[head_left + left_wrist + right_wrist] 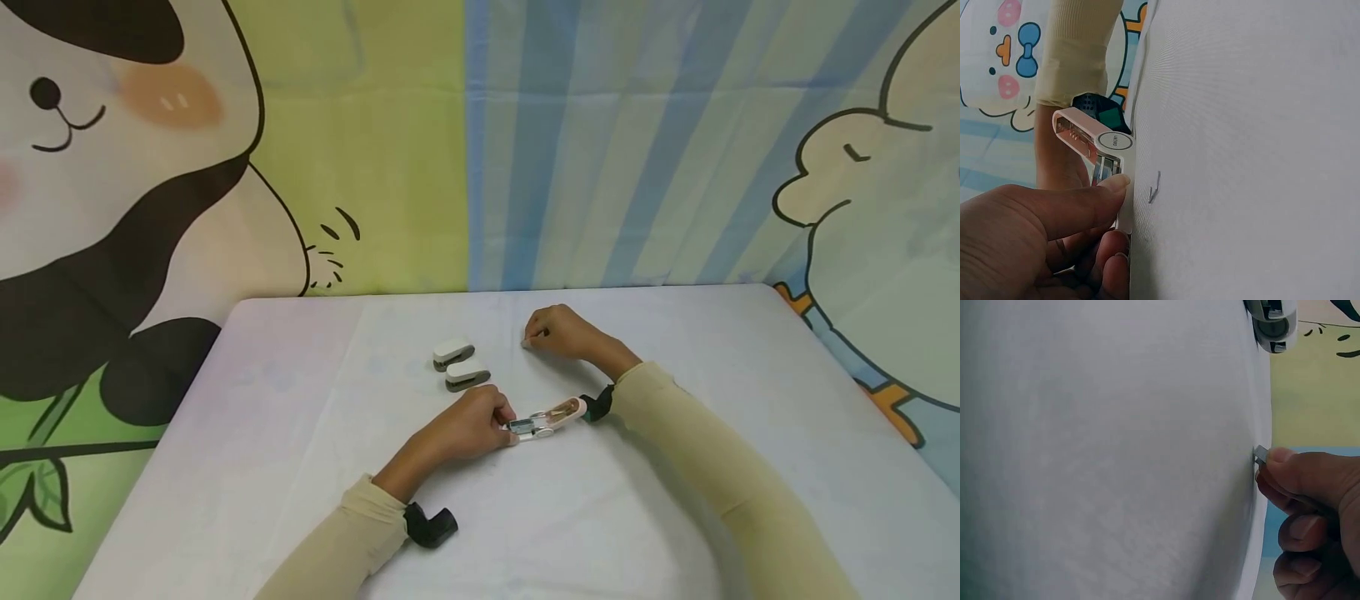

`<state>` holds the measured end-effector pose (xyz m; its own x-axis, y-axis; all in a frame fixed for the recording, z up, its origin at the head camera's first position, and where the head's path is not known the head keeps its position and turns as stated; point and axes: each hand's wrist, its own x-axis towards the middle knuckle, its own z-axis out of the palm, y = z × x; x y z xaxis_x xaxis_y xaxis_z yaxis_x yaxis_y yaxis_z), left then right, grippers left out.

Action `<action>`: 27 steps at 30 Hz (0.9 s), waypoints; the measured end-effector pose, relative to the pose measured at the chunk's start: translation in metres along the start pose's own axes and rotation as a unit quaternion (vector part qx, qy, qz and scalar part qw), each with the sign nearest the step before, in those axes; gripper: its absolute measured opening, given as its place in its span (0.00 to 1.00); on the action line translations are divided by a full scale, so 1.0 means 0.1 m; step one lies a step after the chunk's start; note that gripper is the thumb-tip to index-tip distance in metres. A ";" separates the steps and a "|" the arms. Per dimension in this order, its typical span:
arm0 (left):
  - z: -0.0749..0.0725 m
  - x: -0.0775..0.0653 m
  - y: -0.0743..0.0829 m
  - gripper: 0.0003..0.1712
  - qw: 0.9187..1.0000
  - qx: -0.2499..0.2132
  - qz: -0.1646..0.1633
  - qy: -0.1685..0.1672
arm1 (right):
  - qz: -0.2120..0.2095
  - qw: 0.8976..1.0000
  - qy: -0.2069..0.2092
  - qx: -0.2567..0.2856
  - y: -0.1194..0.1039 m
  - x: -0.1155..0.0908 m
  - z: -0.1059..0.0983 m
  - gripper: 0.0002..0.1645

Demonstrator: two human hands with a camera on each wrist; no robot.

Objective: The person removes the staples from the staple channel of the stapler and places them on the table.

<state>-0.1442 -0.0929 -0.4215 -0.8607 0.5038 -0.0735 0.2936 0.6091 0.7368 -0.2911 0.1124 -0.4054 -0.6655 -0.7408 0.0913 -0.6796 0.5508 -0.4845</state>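
My left hand (pixel 467 427) grips one end of a small pink-and-white stapler (pixel 564 412) just above the table. The stapler's top is swung open, so its metal inside shows; in the left wrist view my thumb (pixel 1085 209) presses beside the metal channel. Farther back and to the right, my right hand (pixel 567 333) pinches a short grey strip of staples (pixel 1261 454) between thumb and forefinger, low at the tabletop. The other right fingers are curled in.
Two small white-and-grey staplers (pixel 467 374) stand side by side left of my right hand. A couple of bent loose staples (pixel 1155 189) lie on the white tabletop (pixel 637 517) near the open stapler. A cartoon-printed curtain (pixel 405 167) hangs behind the table.
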 end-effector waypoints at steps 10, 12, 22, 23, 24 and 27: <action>-0.01 0.01 0.02 0.08 1.000 -0.001 -0.007 -0.002 | -0.012 1.000 -0.010 -0.004 0.00 -0.02 -0.04 0.04; -0.01 0.01 0.02 0.08 1.000 0.000 -0.005 0.000 | -0.015 1.000 -0.007 -0.011 0.00 -0.02 -0.05 0.04; -0.01 0.01 0.01 0.07 1.000 -0.001 -0.008 -0.004 | 0.017 1.000 -0.007 -0.016 0.04 -0.09 -0.10 0.03; -0.01 0.01 0.01 0.08 1.000 0.000 -0.009 -0.004 | 0.019 1.000 -0.007 -0.016 0.04 -0.10 -0.11 0.03; -0.01 0.01 0.01 0.08 1.000 0.001 -0.010 -0.005 | 0.019 1.000 -0.007 -0.016 0.04 -0.12 -0.12 0.03; 0.00 0.01 0.02 0.08 1.000 -0.001 -0.012 -0.007 | 0.023 0.999 -0.008 -0.025 0.05 -0.19 -0.13 0.04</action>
<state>-0.1444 -0.0917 -0.4200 -0.8617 0.4971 -0.1014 0.2709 0.6199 0.7365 -0.2862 0.1345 -0.3979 -0.6920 -0.7198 0.0559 -0.6628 0.6027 -0.4442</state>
